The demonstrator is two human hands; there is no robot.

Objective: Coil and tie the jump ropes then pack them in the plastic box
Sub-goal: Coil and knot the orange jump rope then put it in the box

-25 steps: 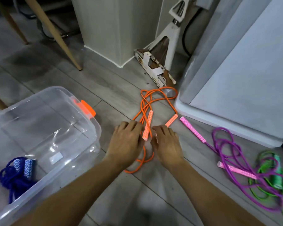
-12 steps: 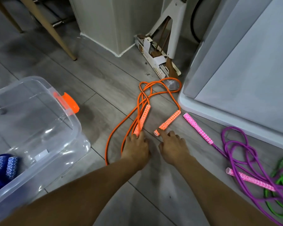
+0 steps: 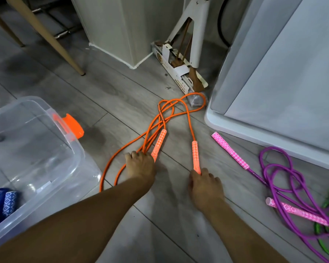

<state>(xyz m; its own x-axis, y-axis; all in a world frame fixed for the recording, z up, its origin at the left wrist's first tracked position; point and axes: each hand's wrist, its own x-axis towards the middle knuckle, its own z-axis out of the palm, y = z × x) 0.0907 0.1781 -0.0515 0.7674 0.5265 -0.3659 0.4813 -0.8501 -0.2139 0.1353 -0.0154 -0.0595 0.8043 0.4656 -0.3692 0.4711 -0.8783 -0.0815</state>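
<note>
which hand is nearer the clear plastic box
Left. The left hand, on the orange jump rope, is just right of the clear plastic box; the right hand is farther right.

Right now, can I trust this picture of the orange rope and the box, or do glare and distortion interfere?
Head view: dim light, yet the orange jump rope reads sharp; head view: white glare streaks the plastic box wall; head view: wide-angle bending curves edges near the margins, and the green rope is cut off at right.
</note>
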